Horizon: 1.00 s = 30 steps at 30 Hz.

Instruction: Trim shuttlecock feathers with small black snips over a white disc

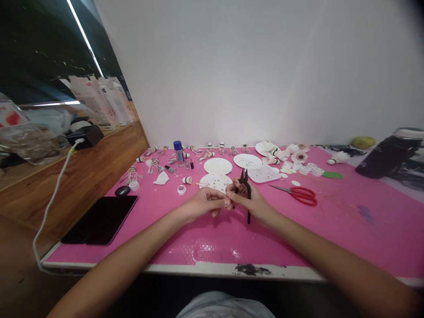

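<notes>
Gripping black pliers (248, 192), right fingers (241, 200) curl beside pinched left fingers (217, 204)

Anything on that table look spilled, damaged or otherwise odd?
Two marks stand out: a ragged dark patch on the white front edge, and a purplish smudge on the pink surface, right of the red-handled scissors. Both break otherwise paler or plainer areas; I can't tell their cause.

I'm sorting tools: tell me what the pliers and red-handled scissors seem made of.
The pliers in the right hand: dark, pointed head, probably metal; black handles, plastic or rubber, unclear which. The scissors: likely steel blades, given their grey tone; the smooth, evenly red handles look like plastic.
</notes>
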### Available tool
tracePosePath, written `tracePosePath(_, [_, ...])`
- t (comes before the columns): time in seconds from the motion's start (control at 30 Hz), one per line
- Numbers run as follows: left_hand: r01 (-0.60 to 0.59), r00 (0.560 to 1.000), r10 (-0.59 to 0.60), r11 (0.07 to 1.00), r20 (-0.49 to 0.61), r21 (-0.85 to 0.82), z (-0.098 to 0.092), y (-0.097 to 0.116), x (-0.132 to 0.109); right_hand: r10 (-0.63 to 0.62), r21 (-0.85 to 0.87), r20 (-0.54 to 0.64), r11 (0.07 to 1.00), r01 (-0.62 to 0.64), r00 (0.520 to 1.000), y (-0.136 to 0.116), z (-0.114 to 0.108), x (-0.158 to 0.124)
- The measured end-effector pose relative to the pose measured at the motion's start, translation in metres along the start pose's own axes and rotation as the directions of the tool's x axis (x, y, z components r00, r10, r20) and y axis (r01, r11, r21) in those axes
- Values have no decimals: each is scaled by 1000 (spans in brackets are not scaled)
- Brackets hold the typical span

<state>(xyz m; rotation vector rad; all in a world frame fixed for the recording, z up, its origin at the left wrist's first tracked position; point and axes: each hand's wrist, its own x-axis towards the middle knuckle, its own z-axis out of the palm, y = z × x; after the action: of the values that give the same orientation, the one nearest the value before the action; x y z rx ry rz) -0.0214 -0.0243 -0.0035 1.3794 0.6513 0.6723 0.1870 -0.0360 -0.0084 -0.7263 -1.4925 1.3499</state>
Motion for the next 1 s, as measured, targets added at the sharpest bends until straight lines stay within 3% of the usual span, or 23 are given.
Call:
tracePosePath(0.37, [-28, 999, 26, 999, -30, -46, 0, -7, 4, -5, 2, -14, 1000, 5, 1000, -4, 0, 0])
tracePosePath(1.0, [4, 996, -3, 1000, -88, 19, 1, -6, 3, 20, -26, -59, 999, -21, 998, -5, 2, 1])
